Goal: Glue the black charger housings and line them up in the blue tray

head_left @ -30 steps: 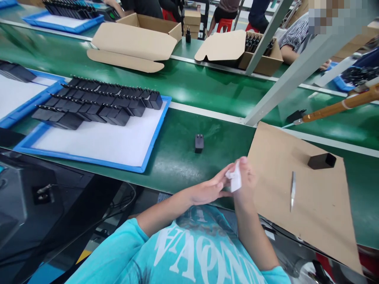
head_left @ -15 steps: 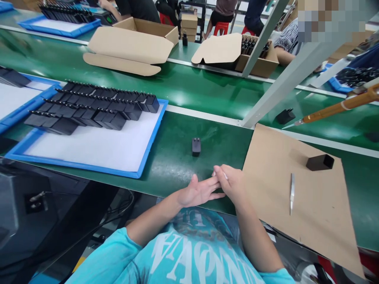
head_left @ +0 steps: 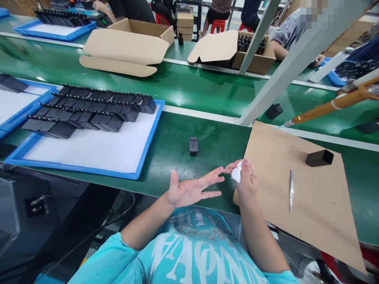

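My left hand (head_left: 194, 189) is held palm up with its fingers spread and nothing in it. Pinched between thumb and fingers of my right hand (head_left: 248, 179) is a small crumpled white wipe (head_left: 237, 172). The fingertips of both hands come close together, just above the table's near edge. Beyond them a black two-pin power adapter (head_left: 193, 146) stands on the green table. On the cardboard sheet (head_left: 319, 205) to the right lie metal tweezers (head_left: 291, 191) and a black hollow adapter case (head_left: 319, 158), its open end facing right.
At left, a blue tray (head_left: 137, 169) holds rows of black adapters. A grey metal post (head_left: 266, 90) rises beyond the cardboard. An orange-brown pen-like tool (head_left: 331, 106) hangs at right over the green conveyor (head_left: 183, 86). Cardboard boxes (head_left: 142, 33) and other people are across the line.
My hands have moved apart: the right went rightward with the white wipe, now more plainly visible, and the left drew back a little leftward with its fingers spread.
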The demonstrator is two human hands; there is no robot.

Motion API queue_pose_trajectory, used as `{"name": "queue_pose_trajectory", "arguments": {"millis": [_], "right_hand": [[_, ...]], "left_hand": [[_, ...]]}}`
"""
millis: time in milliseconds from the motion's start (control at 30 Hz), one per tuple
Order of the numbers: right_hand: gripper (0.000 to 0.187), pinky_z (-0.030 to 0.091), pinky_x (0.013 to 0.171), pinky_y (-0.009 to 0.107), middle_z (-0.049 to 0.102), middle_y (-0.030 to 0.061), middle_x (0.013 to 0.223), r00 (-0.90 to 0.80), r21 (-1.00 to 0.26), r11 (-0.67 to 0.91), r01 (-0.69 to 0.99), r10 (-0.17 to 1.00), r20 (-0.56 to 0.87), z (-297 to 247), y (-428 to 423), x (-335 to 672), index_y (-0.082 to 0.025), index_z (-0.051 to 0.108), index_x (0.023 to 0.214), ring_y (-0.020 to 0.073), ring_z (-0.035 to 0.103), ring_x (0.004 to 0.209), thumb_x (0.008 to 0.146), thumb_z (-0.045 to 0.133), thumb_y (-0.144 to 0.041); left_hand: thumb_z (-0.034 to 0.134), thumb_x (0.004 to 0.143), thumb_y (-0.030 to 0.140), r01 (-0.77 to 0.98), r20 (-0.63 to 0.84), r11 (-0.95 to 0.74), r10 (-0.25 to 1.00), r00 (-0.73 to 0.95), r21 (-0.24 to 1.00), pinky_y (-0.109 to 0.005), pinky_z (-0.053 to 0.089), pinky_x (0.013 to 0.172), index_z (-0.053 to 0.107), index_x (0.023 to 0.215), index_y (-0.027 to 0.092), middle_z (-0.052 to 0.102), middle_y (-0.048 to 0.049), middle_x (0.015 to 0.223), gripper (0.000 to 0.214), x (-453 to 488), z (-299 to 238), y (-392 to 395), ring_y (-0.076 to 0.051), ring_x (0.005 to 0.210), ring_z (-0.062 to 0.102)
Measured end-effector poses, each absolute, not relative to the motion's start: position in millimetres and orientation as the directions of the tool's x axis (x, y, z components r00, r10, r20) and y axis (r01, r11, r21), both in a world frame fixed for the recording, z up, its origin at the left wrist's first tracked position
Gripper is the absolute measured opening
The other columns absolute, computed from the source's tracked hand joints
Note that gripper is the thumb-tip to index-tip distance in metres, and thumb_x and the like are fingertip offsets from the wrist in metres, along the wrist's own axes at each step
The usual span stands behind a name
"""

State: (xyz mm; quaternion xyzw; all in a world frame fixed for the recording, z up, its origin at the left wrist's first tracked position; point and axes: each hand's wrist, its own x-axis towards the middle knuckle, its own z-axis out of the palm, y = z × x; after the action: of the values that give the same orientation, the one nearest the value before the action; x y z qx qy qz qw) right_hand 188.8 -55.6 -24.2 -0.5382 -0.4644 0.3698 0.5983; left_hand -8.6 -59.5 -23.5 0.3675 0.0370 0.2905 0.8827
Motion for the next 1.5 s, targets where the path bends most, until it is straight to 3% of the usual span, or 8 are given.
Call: {"name": "queue_pose_trajectory", "arguments": {"millis": [200,400,633,833,967,1100,1300,1500], "right_hand": [[0.044,0.06,0.078,0.04,0.075,0.0062,0.097,0.127,-0.939,0.337,-0.073,0.937,0.326,-29,-59,177,-0.023,0.069,0.099,0.0197,0.073,0.087,0.099,0.029,-0.042],[0.033,0.06,0.085,0.038,0.074,0.007,0.112,-0.159,-0.798,0.503,0.331,0.864,0.478,-14,-61,170,-0.027,0.064,0.118,0.0209,0.071,0.101,0.092,0.051,-0.043],[0.039,0.059,0.059,0.029,0.077,0.0027,0.083,0.189,-0.936,0.225,0.27,0.941,0.281,-15,-59,164,-0.028,0.056,0.129,0.0146,0.071,0.064,0.099,0.034,-0.038],[0.04,0.04,0.115,0.051,0.064,0.0074,0.134,-0.223,-0.664,0.594,0.454,0.797,0.561,-10,-54,171,-0.027,0.059,0.129,0.0245,0.052,0.134,0.097,0.037,-0.037],[0.041,0.041,0.114,0.046,0.054,0.0096,0.144,-0.196,-0.692,0.502,0.519,0.858,0.475,-9,-54,165,-0.024,0.053,0.135,0.022,0.047,0.137,0.097,0.037,-0.026],[0.041,0.048,0.108,0.039,0.059,0.006,0.139,-0.309,-0.865,0.365,0.343,0.914,0.263,-15,-57,160,-0.029,0.049,0.137,0.0178,0.056,0.128,0.099,0.035,-0.031],[0.039,0.05,0.106,0.043,0.062,0.0063,0.132,-0.169,-0.916,0.225,0.331,0.97,0.177,-14,-46,179,-0.032,0.049,0.134,0.0193,0.061,0.12,0.096,0.045,-0.038],[0.053,0.056,0.095,0.046,0.052,0.0105,0.141,-0.362,-0.772,0.329,0.544,0.922,0.138,-2,-17,182,-0.029,0.04,0.142,0.0231,0.06,0.12,0.091,0.05,-0.042]], "left_hand": [[-0.008,0.071,0.09,-0.534,0.133,0.609,0.577,0.806,0.586,-0.063,0.02,0.114,0.054,0.139,0.023,0.02,-0.0032,0.163,0.114,-12,-24,-58,-0.037,0.15,-0.001],[-0.001,0.068,0.094,-0.559,0.022,0.672,0.63,0.776,0.487,-0.06,0.016,0.116,0.045,0.146,0.026,0.031,-0.006,0.158,0.113,-11,-36,-64,-0.035,0.15,0.009],[0.003,0.071,0.093,-0.598,0.11,0.652,0.628,0.771,0.467,-0.056,0.015,0.117,0.044,0.147,0.027,0.03,-0.0051,0.159,0.109,-3,-32,-66,-0.03,0.152,0.0],[0.025,0.078,0.089,-0.565,0.066,0.669,0.615,0.785,0.484,-0.05,0.024,0.116,0.061,0.132,0.024,0.055,-0.0086,0.142,0.092,0,-33,-65,-0.031,0.143,0.034],[0.07,0.078,0.06,-0.383,-0.111,0.497,0.709,0.696,0.779,-0.042,0.042,0.102,0.071,0.117,0.019,0.07,-0.0111,0.115,0.057,-2,-33,-63,-0.027,0.113,0.061],[0.075,0.075,0.05,-0.1,-0.19,0.255,0.885,0.425,0.962,-0.025,0.046,0.065,0.072,0.085,0.012,0.067,-0.0035,0.072,0.039,-9,-29,-60,-0.014,0.066,0.059],[0.069,0.075,0.054,0.173,-0.13,0.109,0.984,0.119,0.979,-0.021,0.034,0.05,0.059,0.069,0.015,0.052,0.003,0.057,0.041,-49,-29,-47,-0.01,0.052,0.046],[0.054,0.088,0.049,0.619,0.096,-0.061,0.995,-0.024,0.783,-0.026,0.036,0.057,0.048,0.061,0.019,0.045,0.002,0.06,0.04,-86,-12,-25,-0.014,0.059,0.048]]}}
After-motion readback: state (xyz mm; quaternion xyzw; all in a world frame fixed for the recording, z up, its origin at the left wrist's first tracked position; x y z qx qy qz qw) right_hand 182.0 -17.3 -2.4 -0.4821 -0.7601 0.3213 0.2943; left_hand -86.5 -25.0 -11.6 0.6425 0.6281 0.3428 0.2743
